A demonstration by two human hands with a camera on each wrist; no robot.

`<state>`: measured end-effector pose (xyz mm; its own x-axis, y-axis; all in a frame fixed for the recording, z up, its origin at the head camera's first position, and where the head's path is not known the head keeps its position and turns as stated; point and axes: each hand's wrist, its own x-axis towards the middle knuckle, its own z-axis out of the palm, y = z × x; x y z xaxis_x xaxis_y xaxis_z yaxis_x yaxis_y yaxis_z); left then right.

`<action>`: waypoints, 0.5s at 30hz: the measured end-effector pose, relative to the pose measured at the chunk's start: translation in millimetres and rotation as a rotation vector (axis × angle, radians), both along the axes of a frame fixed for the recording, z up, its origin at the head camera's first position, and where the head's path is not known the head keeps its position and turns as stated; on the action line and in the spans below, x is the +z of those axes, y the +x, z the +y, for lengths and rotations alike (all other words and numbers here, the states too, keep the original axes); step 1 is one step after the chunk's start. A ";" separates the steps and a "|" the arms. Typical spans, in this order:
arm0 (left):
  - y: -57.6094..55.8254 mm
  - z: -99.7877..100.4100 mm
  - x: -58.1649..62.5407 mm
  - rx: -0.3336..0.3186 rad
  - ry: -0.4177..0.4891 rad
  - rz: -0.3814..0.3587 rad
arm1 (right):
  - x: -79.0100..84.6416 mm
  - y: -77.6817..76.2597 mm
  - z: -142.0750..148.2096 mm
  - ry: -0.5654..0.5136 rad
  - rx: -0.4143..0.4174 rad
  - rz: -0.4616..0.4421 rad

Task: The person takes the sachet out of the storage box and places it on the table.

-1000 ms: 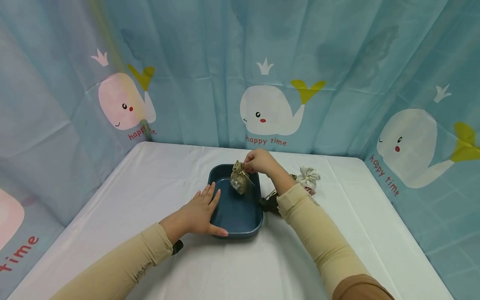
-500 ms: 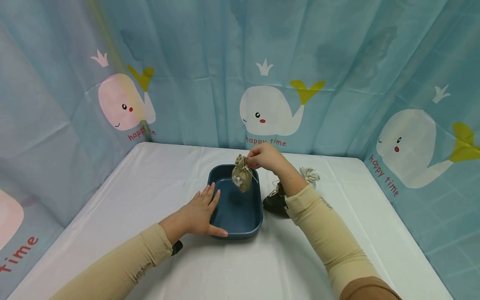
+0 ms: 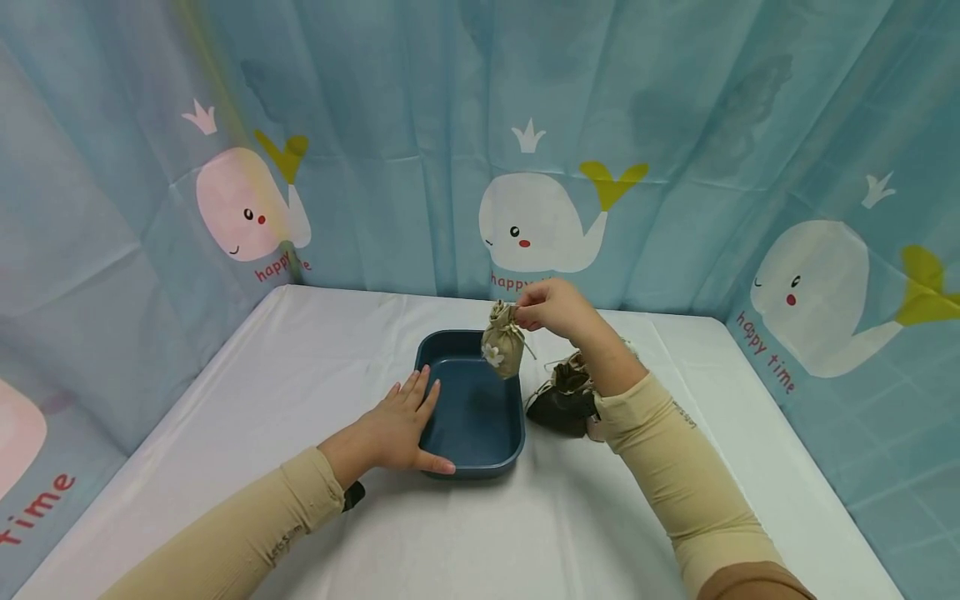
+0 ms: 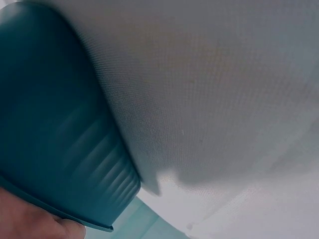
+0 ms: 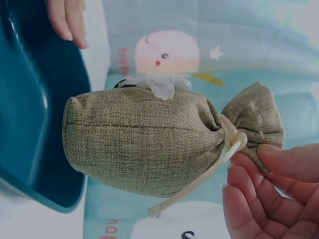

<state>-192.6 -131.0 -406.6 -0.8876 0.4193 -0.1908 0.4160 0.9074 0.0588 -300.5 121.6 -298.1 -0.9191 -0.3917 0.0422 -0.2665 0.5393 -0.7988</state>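
My right hand [image 3: 558,310] pinches the gathered neck of a tan burlap drawstring pouch [image 3: 502,346] and holds it up over the right far edge of a blue rectangular basin [image 3: 472,462]. A white fabric flower sits on the pouch, and a pale cord ties its neck, plain in the right wrist view on the pouch [image 5: 144,139]. With fingers spread, my left hand [image 3: 397,425] rests on the basin's left rim. The left wrist view shows the basin's ribbed outer wall [image 4: 55,109] and part of that hand [image 4: 35,221]. The basin's inside looks bare.
Right of the basin lies a dark drawstring pouch [image 3: 562,408] in a small pile, partly hidden behind my right forearm. A white cloth [image 3: 225,400] covers the table. Blue whale-print curtains [image 3: 390,150] enclose the back and sides.
My right hand has lifted the burlap pouch up and to the right, from inside the basin to above its right edge. The left hand has stayed in place on the rim.
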 end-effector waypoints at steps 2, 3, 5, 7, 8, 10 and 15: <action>0.2 0.0 -0.1 0.001 0.001 -0.003 | 2.5 1.9 4.7 -0.004 -0.012 -0.002; 0.2 0.0 -0.2 0.002 0.001 -0.005 | 3.6 2.8 7.6 -0.010 -0.014 -0.001; 0.3 0.0 -0.5 0.003 0.000 -0.008 | 6.5 4.9 13.8 -0.026 -0.020 0.007; 0.2 -0.1 -0.7 0.001 0.000 -0.004 | 10.4 7.6 20.6 -0.038 -0.024 0.015; 0.1 -0.4 -1.1 -0.001 -0.005 0.000 | 12.5 8.8 24.1 -0.039 -0.028 0.020; 0.2 -0.5 -1.0 -0.001 -0.007 0.002 | 17.1 11.7 31.1 -0.037 -0.045 0.026; 0.1 -0.2 0.1 0.003 -0.004 -0.006 | 26.4 19.4 48.9 -0.042 -0.077 0.038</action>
